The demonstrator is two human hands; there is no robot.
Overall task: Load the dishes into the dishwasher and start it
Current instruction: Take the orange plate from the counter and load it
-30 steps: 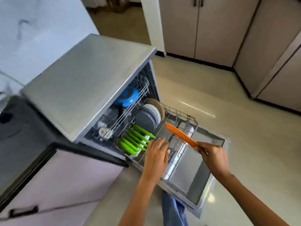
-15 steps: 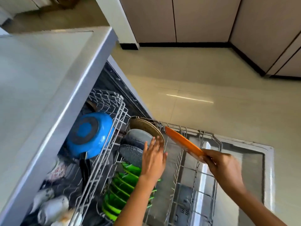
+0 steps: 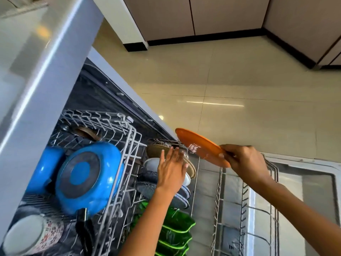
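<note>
Orange plate (image 3: 200, 146) pinched in right-hand fingers (image 3: 228, 154).

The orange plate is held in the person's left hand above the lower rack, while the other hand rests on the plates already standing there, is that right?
Not quite: the head view shows the orange plate gripped by the right hand, not the left. The left hand is the one resting with straight fingers on the standing plates in the lower rack.

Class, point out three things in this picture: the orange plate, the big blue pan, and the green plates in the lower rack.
orange plate (image 3: 200, 147), head view, on its glossy upper face.
blue pan (image 3: 88, 177), head view, on its dark base.
green plates (image 3: 175, 235), head view, on one plate's rim.
</note>
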